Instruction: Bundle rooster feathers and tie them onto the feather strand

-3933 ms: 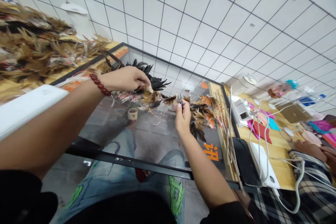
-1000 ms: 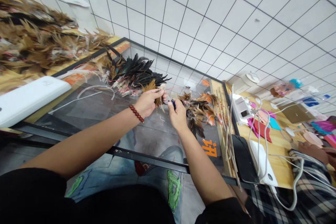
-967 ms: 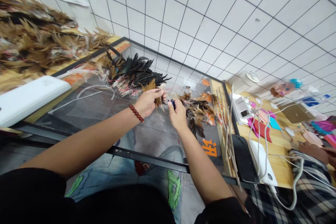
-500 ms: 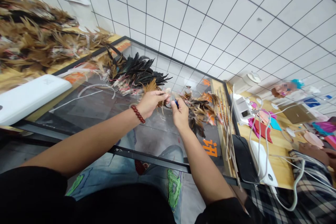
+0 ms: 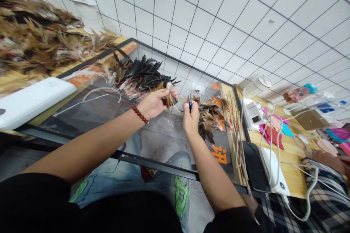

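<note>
My left hand (image 5: 155, 102), with a red bead bracelet (image 5: 140, 114) on its wrist, is closed round a small brown feather bundle (image 5: 168, 99) above the glass table (image 5: 109, 116). My right hand (image 5: 190, 118) is pinched on a small dark blue tool (image 5: 189, 103), held upright just right of the bundle. A heap of black feathers (image 5: 142, 74) lies behind my left hand. Brown and orange feathers (image 5: 210, 114) lie just right of my right hand.
A big pile of brown feathers (image 5: 35, 40) covers the wooden bench at the far left, beside a white flat box (image 5: 30, 100). Thin sticks (image 5: 237, 131), a black phone (image 5: 255, 165) and white cables (image 5: 276, 145) lie to the right. Another person's hand (image 5: 326, 158) rests at the right edge.
Since the oldest frame my left hand has drawn back from the black feathers toward my right hand. In the last second my hands have parted slightly and the blue tool now points up.
</note>
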Demonstrator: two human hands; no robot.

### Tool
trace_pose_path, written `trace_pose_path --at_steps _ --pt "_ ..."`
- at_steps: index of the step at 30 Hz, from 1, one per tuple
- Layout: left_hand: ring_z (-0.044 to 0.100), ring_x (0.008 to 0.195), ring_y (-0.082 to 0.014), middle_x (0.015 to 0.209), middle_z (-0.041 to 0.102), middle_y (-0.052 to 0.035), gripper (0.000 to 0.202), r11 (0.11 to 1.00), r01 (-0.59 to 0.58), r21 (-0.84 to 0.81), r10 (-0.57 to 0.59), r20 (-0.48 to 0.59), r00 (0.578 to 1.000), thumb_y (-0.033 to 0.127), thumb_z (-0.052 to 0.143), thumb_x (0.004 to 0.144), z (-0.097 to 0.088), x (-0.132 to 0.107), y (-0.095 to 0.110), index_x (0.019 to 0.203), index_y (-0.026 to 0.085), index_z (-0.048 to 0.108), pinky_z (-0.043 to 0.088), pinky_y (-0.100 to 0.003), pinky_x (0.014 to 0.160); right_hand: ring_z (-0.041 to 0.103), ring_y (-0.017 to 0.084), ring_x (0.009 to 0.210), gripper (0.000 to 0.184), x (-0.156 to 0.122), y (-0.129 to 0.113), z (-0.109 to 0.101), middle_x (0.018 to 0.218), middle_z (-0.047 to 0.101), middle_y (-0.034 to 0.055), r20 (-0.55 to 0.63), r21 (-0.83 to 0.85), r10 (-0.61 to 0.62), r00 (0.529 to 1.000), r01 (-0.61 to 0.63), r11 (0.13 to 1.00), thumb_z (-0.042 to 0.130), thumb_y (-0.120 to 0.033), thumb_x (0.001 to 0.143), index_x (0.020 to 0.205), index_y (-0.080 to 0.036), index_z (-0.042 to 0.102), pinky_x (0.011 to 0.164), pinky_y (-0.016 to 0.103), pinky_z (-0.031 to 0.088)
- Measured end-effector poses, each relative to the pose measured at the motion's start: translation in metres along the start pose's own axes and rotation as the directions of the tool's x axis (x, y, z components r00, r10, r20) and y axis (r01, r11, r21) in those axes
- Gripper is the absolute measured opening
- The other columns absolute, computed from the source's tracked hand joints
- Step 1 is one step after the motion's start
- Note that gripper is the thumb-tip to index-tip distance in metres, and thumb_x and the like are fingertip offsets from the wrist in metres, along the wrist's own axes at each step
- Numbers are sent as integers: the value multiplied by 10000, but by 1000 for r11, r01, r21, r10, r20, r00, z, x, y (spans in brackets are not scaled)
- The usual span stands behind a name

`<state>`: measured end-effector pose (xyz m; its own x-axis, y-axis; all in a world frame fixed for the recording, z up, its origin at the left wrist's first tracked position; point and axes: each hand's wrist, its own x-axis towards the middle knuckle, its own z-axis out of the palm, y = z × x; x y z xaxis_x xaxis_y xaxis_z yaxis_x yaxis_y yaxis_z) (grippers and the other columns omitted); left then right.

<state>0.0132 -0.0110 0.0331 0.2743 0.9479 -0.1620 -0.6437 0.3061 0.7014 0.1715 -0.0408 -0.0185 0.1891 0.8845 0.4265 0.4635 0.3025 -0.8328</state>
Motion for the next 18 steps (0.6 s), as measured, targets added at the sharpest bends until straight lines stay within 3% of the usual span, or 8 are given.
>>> trace_pose_path --at_steps 2,4,6,8,11,13,15,18 --pt "631 710 -133 656 612 -7 78 985 -116 126 115 15 993 167 600 824 0 -3 16 802 154 674 514 -264 712 465 141 737 243 0 1 0 768 506 -17 -2 12 3 1000 -3 1000 431 -429 919 887 -197 496 729 264 357" --pt "568 581 -103 599 580 9 91 874 -305 378 332 -6 943 212 628 809 -4 -5 37 784 154 692 486 -239 628 455 138 727 238 0 0 1 753 492 -24 1 12 0 1000 0 1000 431 -427 919 883 -200 492 722 260 353" --pt "523 530 -98 615 606 7 128 585 -366 724 525 6 851 275 653 789 -11 -6 59 812 170 722 457 -237 576 444 136 721 229 0 0 1 742 475 -30 4 4 -8 1000 8 1000 431 -421 920 879 -203 486 716 257 348" --pt "582 632 -136 682 658 -11 152 250 -308 918 567 119 815 271 630 775 -21 -5 78 837 188 742 474 -261 657 437 135 712 224 0 -1 1 733 461 -33 6 -3 -9 1000 9 1000 433 -419 918 878 -204 482 707 257 345" --pt "624 843 -193 828 713 -31 219 -238 -311 920 368 382 848 181 535 749 -36 1 96 782 209 750 462 -327 851 435 136 707 225 0 0 2 726 457 -34 4 -8 3 1000 -3 1000 435 -420 914 879 -202 482 699 258 341" --pt "604 959 -226 868 719 -26 233 -473 -388 791 176 516 838 143 516 701 -42 7 102 672 225 732 382 -416 994 433 136 707 226 1 0 2 725 455 -34 2 -6 9 1000 -9 1000 436 -421 912 876 -202 482 698 258 338" --pt "558 1089 -269 910 722 -28 204 -592 -470 655 12 590 807 131 539 667 -43 12 104 578 228 695 232 -518 1095 431 135 709 227 1 1 3 725 457 -35 2 4 10 1000 -10 1000 435 -421 912 874 -202 484 701 258 338" --pt "461 1253 -307 1038 721 -30 139 -595 -576 561 -159 619 769 152 607 656 -37 17 99 560 231 669 63 -576 1138 432 135 711 226 2 1 3 728 464 -34 1 23 12 1000 -12 1000 436 -419 911 876 -202 488 705 259 339"
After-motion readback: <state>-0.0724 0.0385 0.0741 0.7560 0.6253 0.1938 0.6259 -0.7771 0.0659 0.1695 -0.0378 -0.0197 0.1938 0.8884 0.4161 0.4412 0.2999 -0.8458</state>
